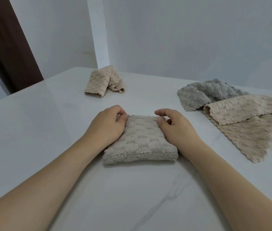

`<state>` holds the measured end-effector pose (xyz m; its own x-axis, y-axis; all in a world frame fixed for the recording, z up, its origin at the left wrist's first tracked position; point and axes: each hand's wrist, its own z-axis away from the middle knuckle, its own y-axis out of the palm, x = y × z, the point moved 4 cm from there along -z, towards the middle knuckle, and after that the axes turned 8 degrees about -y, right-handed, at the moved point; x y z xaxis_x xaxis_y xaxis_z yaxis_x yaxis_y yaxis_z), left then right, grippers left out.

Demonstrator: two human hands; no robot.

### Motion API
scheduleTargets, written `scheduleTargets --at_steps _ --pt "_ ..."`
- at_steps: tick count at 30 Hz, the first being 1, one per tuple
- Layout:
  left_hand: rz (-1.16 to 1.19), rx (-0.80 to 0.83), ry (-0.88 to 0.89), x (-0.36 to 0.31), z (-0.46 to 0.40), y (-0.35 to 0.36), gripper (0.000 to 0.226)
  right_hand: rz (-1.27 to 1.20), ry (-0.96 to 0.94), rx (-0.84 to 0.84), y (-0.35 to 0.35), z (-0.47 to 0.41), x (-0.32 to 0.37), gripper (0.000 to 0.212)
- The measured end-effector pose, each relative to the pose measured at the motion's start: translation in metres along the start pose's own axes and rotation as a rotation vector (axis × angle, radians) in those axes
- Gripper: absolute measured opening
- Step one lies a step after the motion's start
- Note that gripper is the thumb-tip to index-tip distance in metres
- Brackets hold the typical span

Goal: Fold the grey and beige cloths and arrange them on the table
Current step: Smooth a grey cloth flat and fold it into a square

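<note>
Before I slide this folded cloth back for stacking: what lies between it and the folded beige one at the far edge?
Only bare table, in the head view, between the folded cloth under both hands and the far beige cloth.

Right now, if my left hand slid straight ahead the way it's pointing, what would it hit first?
Probably the folded beige cloth at the table's far side. The left hand points up and slightly right along the cloth it holds; only bare tabletop shows between, though depth is hard to judge.

one head-worn view — looking forward and down, close over the table [31,130] — walls beyond.
</note>
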<state>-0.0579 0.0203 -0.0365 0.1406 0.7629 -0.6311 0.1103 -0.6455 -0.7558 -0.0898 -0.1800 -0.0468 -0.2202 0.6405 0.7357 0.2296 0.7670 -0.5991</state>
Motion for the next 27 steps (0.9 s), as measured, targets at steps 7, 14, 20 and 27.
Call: scheduleTargets --at_steps 7,14,20,27 --pt "-0.009 0.015 -0.099 0.0 -0.004 0.0 0.017 -0.003 0.021 -0.052 -0.003 0.0 0.004 0.011" --pt "0.157 0.057 -0.068 -0.001 -0.002 -0.001 0.018 0.014 0.03 -0.038 -0.008 0.004 0.008 0.021" --pt "0.208 0.057 -0.096 0.0 -0.003 -0.003 0.027 0.214 0.028 0.058 -0.008 0.003 0.011 0.021" --pt "0.1 0.144 -0.169 0.003 -0.005 -0.001 0.026 0.06 0.004 0.005 -0.011 0.002 0.006 0.016"
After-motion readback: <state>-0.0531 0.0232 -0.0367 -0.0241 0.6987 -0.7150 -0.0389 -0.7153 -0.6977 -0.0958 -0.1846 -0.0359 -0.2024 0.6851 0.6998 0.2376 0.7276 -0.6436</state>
